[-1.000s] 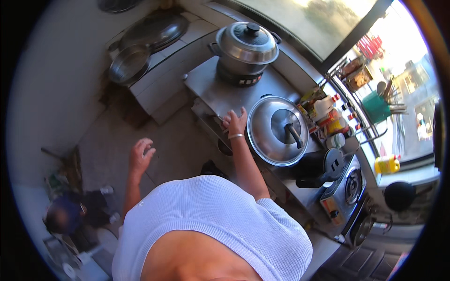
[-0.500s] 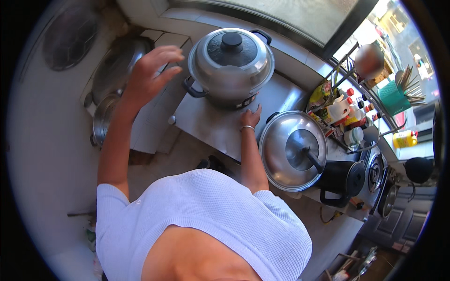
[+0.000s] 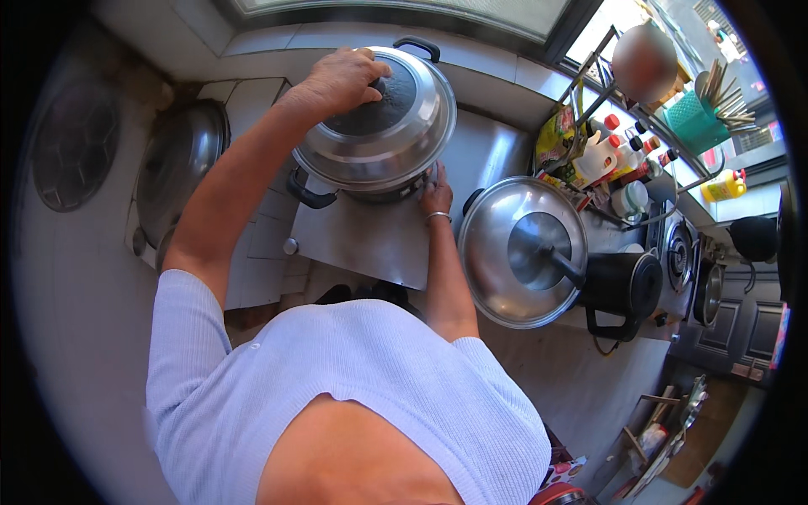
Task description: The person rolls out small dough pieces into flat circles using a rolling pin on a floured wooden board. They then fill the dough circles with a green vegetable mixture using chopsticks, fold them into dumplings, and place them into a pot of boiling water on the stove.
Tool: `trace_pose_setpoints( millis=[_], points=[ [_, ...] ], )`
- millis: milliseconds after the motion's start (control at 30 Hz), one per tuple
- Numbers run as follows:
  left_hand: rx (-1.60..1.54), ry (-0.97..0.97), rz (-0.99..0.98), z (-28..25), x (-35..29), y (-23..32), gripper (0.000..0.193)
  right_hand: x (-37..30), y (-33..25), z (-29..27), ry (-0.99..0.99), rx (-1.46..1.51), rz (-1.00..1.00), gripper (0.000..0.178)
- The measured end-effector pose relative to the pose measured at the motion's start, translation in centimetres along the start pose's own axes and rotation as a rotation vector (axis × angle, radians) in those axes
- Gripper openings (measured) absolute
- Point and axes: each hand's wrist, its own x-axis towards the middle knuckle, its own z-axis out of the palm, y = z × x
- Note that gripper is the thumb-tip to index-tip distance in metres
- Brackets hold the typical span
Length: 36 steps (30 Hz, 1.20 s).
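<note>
A wide silver pot (image 3: 396,178) with black side handles stands on a metal-topped surface in front of me. On it sits a domed pot lid (image 3: 394,109) with a dark glass centre. My left hand (image 3: 341,82) is closed round the black knob on top of the lid, covering most of it. Low on the pot's right side, my right hand (image 3: 436,195) rests against the base with its fingers stretched out. The fingertips are partly hidden there.
To the right are a big silver-lidded pan (image 3: 505,236), a black pot (image 3: 619,290) and a gas stove (image 3: 677,244). A rack of bottles (image 3: 602,160) and a green chopstick holder (image 3: 695,122) line the window. Another large lidded pan (image 3: 181,160) stands left.
My left hand has moved right from beside the pot onto the lid knob and closed on it. My right hand stays by the pot's base. The view has shifted slightly.
</note>
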Motion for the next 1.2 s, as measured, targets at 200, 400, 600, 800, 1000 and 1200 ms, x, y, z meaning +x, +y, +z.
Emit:
trace_pose_setpoints(
  millis=[200,400,600,800,1000,1200],
  points=[
    [-0.064,-0.09,-0.009,-1.4,0.8,-0.9,0.042,0.3,-1.3,-0.5,-0.006,-0.058,0.059,0.046],
    [-0.196,0.383,0.123,-5.3,-4.0,-5.7,0.04,0.1,-4.4,-1.1,-0.069,-0.107,0.131,0.046],
    [-0.544,0.563,-0.342,-9.3,-14.1,-11.1,0.041,2.1,1.0,-2.7,-0.03,-0.165,0.15,0.043],
    [-0.198,0.601,-0.733,-12.5,-32.2,-17.6,0.042,-0.6,-2.1,1.7,-0.089,-0.08,0.023,0.03],
    [0.11,0.424,-0.86,-7.6,-42.3,-20.0,0.038,-6.7,-2.2,-4.4,-0.051,-0.027,0.16,0.039],
    [0.034,0.353,-1.026,1.9,-53.0,-22.9,0.037,-13.3,-3.1,-7.6,-0.139,0.115,0.157,0.027]
  ],
)
